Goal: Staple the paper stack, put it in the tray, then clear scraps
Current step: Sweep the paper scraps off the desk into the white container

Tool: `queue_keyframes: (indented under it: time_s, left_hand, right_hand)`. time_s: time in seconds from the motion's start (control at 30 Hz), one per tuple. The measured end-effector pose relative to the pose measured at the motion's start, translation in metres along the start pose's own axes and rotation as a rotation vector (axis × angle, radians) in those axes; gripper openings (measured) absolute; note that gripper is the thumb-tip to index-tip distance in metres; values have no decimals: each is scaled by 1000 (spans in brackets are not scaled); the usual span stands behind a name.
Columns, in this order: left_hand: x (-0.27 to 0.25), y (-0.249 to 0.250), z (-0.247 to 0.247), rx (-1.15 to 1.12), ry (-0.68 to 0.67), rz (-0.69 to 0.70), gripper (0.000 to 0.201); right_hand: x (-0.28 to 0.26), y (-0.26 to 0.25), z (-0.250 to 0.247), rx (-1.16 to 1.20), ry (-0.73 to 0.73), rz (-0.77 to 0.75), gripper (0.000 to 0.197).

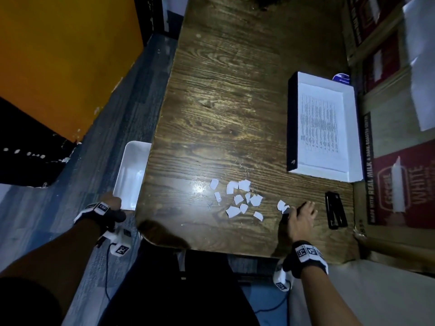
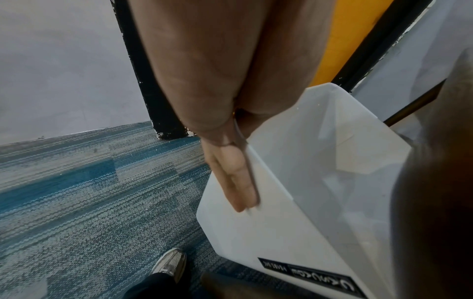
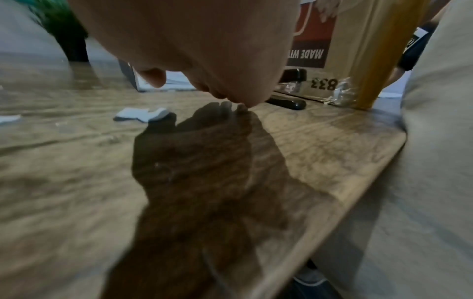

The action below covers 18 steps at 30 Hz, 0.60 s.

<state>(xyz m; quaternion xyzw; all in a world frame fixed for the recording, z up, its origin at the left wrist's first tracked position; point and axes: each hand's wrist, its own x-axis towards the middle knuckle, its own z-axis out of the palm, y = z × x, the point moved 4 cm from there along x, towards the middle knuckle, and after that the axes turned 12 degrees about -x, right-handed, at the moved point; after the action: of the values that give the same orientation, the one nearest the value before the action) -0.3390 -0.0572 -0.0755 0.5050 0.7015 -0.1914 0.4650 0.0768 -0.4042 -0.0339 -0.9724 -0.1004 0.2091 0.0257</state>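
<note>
paper scraps (image 1: 242,200) mid-frame on tabletop (image 1: 223,102): featherlight, flimsy, sweep don't pinch. left hand (image 2: 230,165) clamped on white bin (image 2: 320,182) rim; right hand (image 1: 302,217) loose, fingertips touching tabletop.

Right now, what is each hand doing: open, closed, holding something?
Left hand: holds the white bin by its rim beside the table.
Right hand: open, fingers touching the table, holding nothing.

office, carpet tiles (image 2: 76,192), stapler (image 1: 335,212), paper tray (image 1: 353,128)
</note>
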Motion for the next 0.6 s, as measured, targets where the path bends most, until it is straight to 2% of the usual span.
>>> queue_keyframes:
  time_s: [0.07, 0.13, 0.2, 0.3, 0.37, 0.43, 0.47, 0.53, 0.57, 0.6]
  left_hand:
    - [2, 1, 1, -43, 18, 30, 42]
    - [6, 5, 2, -152, 98, 52, 41]
    - [3, 7, 3, -182, 113, 21, 40]
    - [3, 8, 1, -131, 102, 14, 39]
    - [0, 9, -1, -92, 103, 18, 41]
    - [-4, 7, -5, -72, 84, 41, 51]
    - [-6, 7, -6, 9, 49, 78, 55]
    - [-6, 6, -5, 109, 51, 110, 57]
    - [-4, 7, -4, 115, 35, 128, 56]
    - [0, 10, -5, 68, 78, 103, 53]
  right_hand:
    - [-16, -22, 11, -58, 13, -75, 65]
    - [-40, -57, 26, -76, -15, -197, 68]
    - [-67, -94, 46, -72, -40, -296, 69]
    - [-101, -136, 65, -58, -94, -425, 69]
    - [-109, -145, 64, -26, -127, -505, 66]
    - [-96, -143, 47, 35, -61, -498, 64]
    - [-83, -138, 40, 47, -1, -471, 64]
    - [-45, -126, 22, 4, 51, -358, 64]
    - [-28, -122, 13, -13, 42, -289, 64]
    - [-13, -121, 9, -17, 23, -232, 65]
